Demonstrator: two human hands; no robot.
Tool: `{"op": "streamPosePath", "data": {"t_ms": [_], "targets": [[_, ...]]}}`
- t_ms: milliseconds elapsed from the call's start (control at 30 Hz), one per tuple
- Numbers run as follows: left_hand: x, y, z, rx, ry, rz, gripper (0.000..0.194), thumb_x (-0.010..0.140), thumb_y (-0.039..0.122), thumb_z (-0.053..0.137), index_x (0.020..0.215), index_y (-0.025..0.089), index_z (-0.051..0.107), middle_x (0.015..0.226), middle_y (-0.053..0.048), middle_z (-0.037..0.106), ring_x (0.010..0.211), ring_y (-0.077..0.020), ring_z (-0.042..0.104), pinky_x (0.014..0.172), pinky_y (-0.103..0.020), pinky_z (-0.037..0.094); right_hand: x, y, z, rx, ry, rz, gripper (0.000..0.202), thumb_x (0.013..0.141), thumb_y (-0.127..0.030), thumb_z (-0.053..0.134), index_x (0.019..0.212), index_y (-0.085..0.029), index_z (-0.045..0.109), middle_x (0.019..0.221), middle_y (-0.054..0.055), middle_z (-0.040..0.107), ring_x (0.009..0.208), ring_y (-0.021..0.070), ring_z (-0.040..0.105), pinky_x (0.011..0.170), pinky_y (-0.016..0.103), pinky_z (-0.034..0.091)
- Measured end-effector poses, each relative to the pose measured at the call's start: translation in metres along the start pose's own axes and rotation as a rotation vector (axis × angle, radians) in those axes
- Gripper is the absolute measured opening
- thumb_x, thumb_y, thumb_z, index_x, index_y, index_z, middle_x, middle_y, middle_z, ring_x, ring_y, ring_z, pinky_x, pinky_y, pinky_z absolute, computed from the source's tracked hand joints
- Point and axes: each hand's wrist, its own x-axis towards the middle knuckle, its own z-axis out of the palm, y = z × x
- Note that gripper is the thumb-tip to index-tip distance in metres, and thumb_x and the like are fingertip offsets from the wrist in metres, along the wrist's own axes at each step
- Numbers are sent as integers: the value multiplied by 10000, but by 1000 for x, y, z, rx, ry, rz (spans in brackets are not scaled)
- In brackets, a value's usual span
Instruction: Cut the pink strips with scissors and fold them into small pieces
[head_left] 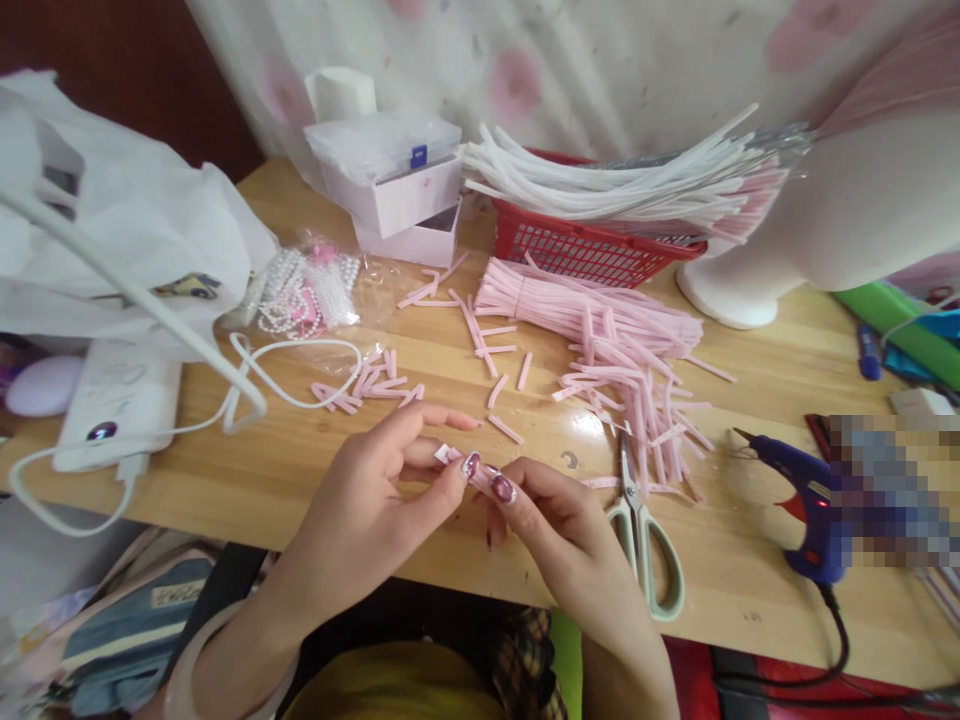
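Clock: 12 o'clock is away from the person; the centre is where the hands meet.
Left hand: the left hand [375, 495] comes from 7 o'clock, with its back turned upward; the thumb points to 2 o'clock, and the index finger is raised and stretched to about 3 o'clock, apart from the thumb.
Right hand: the right hand [566, 520] comes from 5 o'clock; its thumb points to 10 o'clock, and the other fingers are curled under.
Hold: both hands are close together, the thumb tips nearly meeting, and each one is pinching the same small thing.
Pink strip: a short, pale pink strip of fuzzy material [453, 457] is between the two thumbs, above the near edge of the table; its white end shows at the left hand, and the rest is partly hidden by the thumbs.
Scissors: steel scissors with pale green handles [632, 490] lie at 3 o'clock, just beside the right hand, blades to 12.
Cut pieces: short pink fuzzy pieces [367, 378] are scattered at 10 o'clock.
Bundle: a thick bundle of long pink fuzzy stems [577, 308] lies at 1 o'clock, before a red plastic basket [585, 250].
Glue gun: a dark blue glue gun [810, 480] rests farther at 3 o'clock.
Table: the light brown wooden table [720, 590] is under all these.
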Motion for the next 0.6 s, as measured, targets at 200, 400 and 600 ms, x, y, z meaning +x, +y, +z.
{"op": "streamPosePath", "data": {"t_ms": [200,400,600], "targets": [[0,0,0,-12,-9,-47,206,869,254,622,1073,230,608,783,12,787,709,-159,762,558,-169,564,0,1,1,6,2,14,342,988,-426,558,742,-193,604,668,-24,607,654,114,548,657,235,409],[5,-5,-1,-102,-11,-65,195,858,231,630,1051,221,608,766,22,789,719,-141,757,614,-168,569,3,1,2,10,14,20,338,973,-438,575,747,-189,618,636,-28,590,623,115,534,629,238,415],[11,-13,-3,-234,-9,-130,224,803,243,688,1008,195,612,724,3,787,693,-162,764,621,-197,578,3,2,2,45,46,33,326,967,-421,582,764,-182,673,588,-21,582,577,119,536,591,243,427]]}}
